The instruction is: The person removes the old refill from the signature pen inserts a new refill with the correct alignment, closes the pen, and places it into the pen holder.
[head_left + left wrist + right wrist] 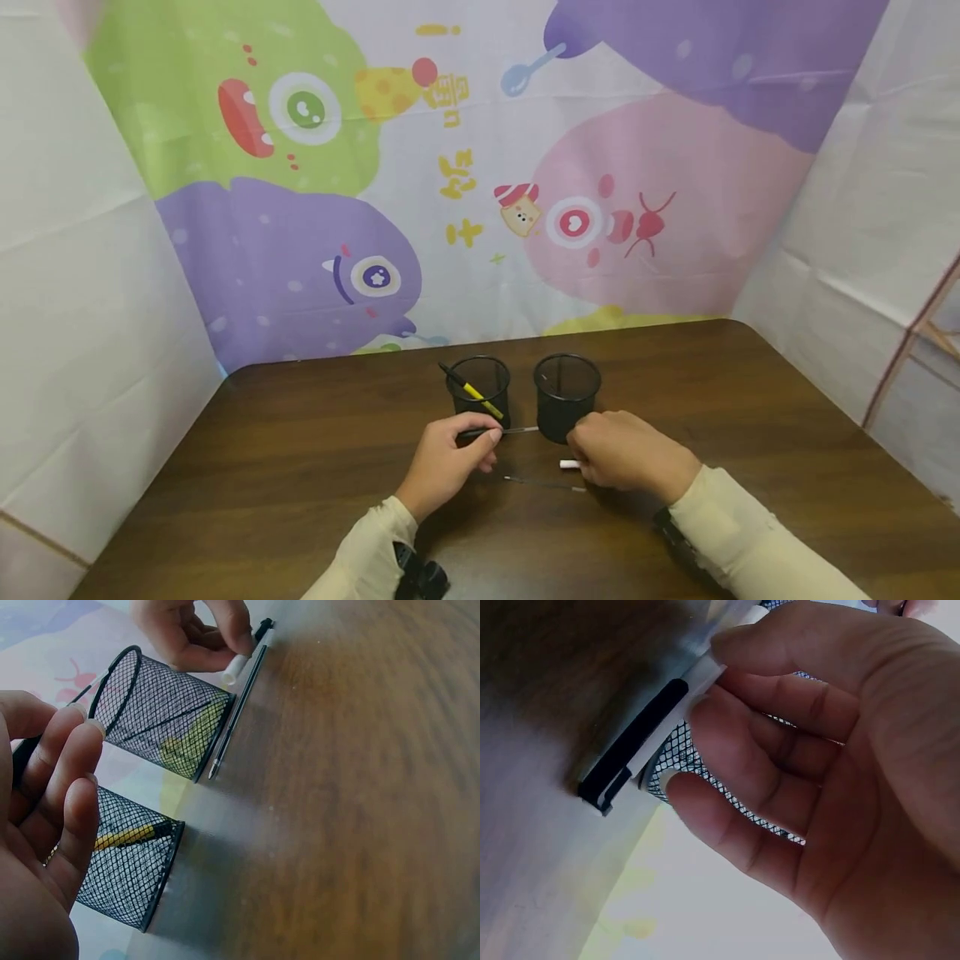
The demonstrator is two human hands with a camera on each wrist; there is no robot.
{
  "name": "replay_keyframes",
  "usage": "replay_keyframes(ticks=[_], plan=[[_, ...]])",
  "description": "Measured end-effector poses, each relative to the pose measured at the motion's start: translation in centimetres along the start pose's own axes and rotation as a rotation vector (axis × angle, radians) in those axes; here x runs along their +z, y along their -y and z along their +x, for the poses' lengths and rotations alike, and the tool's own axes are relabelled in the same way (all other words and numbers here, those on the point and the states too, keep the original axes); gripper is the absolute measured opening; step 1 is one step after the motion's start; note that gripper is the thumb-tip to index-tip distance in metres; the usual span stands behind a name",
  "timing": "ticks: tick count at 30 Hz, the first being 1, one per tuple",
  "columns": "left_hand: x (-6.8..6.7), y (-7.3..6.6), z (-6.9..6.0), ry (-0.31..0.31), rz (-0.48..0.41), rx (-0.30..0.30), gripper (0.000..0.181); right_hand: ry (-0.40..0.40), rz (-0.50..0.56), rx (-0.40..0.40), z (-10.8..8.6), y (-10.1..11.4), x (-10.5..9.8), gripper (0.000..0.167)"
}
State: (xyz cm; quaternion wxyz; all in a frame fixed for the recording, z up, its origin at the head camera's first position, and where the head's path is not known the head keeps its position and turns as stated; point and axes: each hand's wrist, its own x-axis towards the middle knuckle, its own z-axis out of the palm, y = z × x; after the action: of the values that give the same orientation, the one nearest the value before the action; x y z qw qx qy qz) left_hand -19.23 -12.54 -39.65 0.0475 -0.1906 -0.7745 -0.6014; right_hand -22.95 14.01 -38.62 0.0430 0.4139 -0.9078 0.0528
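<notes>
Two slim objects are held above the table (300, 483), one in each hand, and a thin refill (543, 483) lies on the table between and slightly below the hands, touched by neither.

The left hand (448, 458) pinches a black rod (520, 430) between thumb and fingertips. The rod lies nearly level, its thin pale end pointing toward the base of the right cup (562, 421). The remaining fingers are loosely bent.

The right hand (633, 454) grips a white pen (569, 464) between thumb and fingers; its pale end projects toward the left hand, and its black clip end extends past the fingers on the other side. Whether that end touches the table cannot be told.

Both forearms reach forward from the near edge, converging, in pale sleeves (750, 525). The left hand is in front of the left cup (124, 881), which contains a yellow pen (472, 390) leaning on its rim. The right hand, knuckles up, is just beside the right cup; contact cannot be confirmed.
</notes>
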Motion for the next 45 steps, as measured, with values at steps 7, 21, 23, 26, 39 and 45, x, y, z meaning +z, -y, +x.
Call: replay_keyframes(ticks=[7, 21, 23, 26, 39, 45], plan=[[0.1, -0.1, 0.1, -0.004, 0.001, 0.012, 0.011, -0.06, -0.005, -0.03, 0.1, -0.1, -0.2, 0.027], [-0.4, 3.3, 0.7, -0.007, -0.008, 0.025, 0.022, -0.126, -0.019, -0.077, 0.8, 0.7, -0.7, 0.028], [-0.4, 3.3, 0.7, -0.005, -0.011, 0.035, 0.024, -0.137, -0.025, -0.079, 0.9, 0.8, -0.7, 0.028], [-0.3, 3.3, 0.7, 0.001, -0.006, 0.048, 0.025, -0.16, -0.039, -0.08, 0.9, 0.8, -0.7, 0.027], [-0.3, 3.2, 0.7, 0.002, -0.006, 0.054, 0.024, -0.221, -0.024, -0.07, 0.9, 1.3, -1.1, 0.023], [-0.3, 3.3, 0.7, 0.004, -0.002, 0.048, 0.026, -0.252, -0.022, -0.061, 1.0, 1.5, -1.2, 0.024]])
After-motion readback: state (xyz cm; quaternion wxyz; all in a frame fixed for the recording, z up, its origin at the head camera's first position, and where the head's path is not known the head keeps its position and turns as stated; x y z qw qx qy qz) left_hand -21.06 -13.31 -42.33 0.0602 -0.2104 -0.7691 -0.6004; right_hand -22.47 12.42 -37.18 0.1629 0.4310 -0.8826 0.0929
